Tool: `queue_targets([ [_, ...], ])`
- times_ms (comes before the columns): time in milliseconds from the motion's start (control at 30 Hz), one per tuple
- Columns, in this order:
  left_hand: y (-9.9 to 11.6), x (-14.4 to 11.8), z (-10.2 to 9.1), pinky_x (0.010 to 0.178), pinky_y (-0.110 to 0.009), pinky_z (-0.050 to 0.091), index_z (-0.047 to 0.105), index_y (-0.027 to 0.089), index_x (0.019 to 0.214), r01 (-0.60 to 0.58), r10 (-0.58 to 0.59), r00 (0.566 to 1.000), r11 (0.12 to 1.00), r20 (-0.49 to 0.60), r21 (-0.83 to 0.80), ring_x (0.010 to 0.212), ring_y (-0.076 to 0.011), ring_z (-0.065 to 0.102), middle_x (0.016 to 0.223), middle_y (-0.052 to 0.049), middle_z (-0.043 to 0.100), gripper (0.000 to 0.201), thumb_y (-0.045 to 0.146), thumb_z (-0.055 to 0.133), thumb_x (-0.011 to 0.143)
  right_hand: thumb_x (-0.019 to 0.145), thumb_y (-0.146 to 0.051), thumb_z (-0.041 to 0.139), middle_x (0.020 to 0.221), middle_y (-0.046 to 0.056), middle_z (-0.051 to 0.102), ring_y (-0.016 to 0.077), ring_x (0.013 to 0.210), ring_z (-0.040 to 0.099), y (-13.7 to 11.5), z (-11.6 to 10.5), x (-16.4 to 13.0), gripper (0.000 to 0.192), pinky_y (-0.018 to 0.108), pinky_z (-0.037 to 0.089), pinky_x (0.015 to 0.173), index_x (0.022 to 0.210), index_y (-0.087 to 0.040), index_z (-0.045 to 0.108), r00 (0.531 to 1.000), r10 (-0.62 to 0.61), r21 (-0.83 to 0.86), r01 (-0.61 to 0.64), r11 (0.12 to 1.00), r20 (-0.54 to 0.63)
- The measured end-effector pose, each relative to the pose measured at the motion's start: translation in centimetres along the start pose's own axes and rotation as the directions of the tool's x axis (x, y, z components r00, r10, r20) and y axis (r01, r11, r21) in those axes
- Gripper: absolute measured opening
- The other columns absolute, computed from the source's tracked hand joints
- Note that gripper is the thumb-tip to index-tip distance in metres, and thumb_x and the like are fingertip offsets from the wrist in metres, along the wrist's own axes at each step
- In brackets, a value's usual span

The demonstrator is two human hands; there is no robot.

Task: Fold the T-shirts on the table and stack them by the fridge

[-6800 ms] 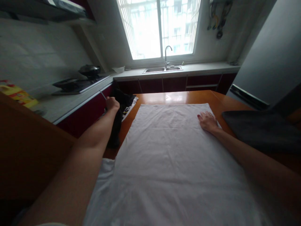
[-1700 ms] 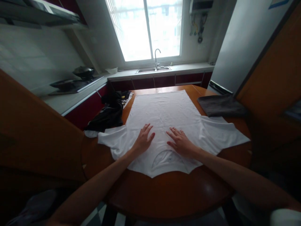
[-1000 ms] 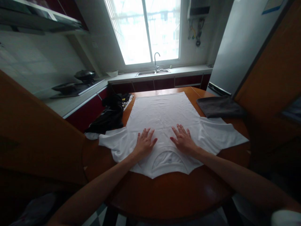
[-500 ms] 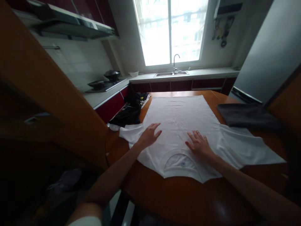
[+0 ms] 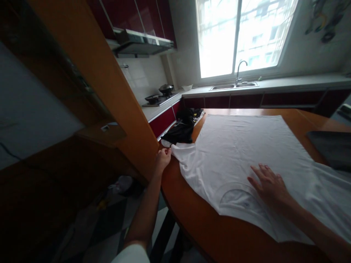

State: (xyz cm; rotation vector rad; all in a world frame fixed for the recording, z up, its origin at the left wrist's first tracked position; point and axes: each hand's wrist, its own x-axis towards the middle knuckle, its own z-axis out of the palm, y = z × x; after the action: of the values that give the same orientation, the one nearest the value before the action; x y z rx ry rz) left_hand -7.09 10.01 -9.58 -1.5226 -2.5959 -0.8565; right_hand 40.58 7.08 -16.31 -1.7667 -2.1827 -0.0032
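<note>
While the left hand appeared to pinch the tip of one sleeve between thumb and fingers, the right hand lay open, palm down and fingers spread, just beside the neckline of the white T-shirt. That shirt was spread on the wooden table, neckline toward the near edge. Its cloth looked light, soft and limp, neither slippery nor fragile, though likely to crease if dragged; the sleeve ends and shoulders seemed the best holds, both layers pinched together. Counted outward, there was one T-shirt, one dark pile of clothing near the pinched sleeve, its pieces too tangled to number, and one grey cloth on the other side. Beyond stood two pans on the stove, one bowl, and one faucet over a two-basin sink.
</note>
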Motion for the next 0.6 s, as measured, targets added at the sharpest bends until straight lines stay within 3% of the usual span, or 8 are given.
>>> queue_targets([
  [200, -0.1, -0.1, 1.3, 0.09, -0.045, 0.048, 0.073, 0.02, 0.109, -0.004, 0.004, 0.998, 1.0, 0.07, -0.001, 0.112, -0.0359, 0.063, 0.12, -0.019, 0.069, 0.042, 0.053, 0.053, 0.093, 0.1, -0.052, 0.029, 0.155, 0.019, 0.046, 0.0355, 0.147, 0.036, -0.4, -0.2, 0.0, 0.062, 0.063, 0.033, 0.113, 0.148, -0.018, 0.049, 1.0, -0.007, 0.025, 0.008, 1.0, -0.025],
  [367, 0.8, 0.6, 1.0, 0.076, -0.028, 0.049, 0.068, 0.017, 0.093, -0.114, 0.137, 0.982, 0.98, 0.134, -0.166, 0.089, -0.0225, 0.066, 0.096, -0.008, 0.071, 0.026, 0.042, 0.062, 0.089, 0.1, -0.052, 0.028, 0.153, 0.021, 0.048, 0.0355, 0.145, 0.039, -0.7, -0.4, -0.1, 0.063, 0.063, 0.034, 0.113, 0.148, -0.015, 0.048, 0.999, 0.005, 0.062, -0.001, 0.998, -0.053],
  [467, 2.4, 1.3, 0.1, 0.065, -0.023, 0.046, 0.064, 0.017, 0.091, -0.143, 0.167, 0.981, 0.967, 0.101, -0.212, 0.075, -0.0169, 0.062, 0.082, -0.002, 0.066, 0.02, 0.037, 0.059, 0.09, 0.1, -0.05, 0.031, 0.152, 0.021, 0.049, 0.0358, 0.145, 0.04, -0.7, -0.1, -0.1, 0.062, 0.062, 0.035, 0.111, 0.147, -0.015, 0.048, 0.998, -0.003, 0.075, 0.007, 0.997, -0.055],
  [600, 6.7, 1.9, -1.5, 0.066, -0.024, 0.046, 0.061, 0.018, 0.091, -0.27, 0.277, 0.961, 0.929, -0.007, -0.255, 0.072, -0.0162, 0.06, 0.079, 0.0, 0.064, 0.013, 0.029, 0.066, 0.085, 0.1, -0.051, 0.032, 0.152, 0.021, 0.049, 0.0359, 0.144, 0.04, -0.3, 0.2, 0.0, 0.062, 0.06, 0.037, 0.11, 0.147, -0.016, 0.049, 0.998, -0.03, 0.066, 0.034, 0.997, -0.048],
])
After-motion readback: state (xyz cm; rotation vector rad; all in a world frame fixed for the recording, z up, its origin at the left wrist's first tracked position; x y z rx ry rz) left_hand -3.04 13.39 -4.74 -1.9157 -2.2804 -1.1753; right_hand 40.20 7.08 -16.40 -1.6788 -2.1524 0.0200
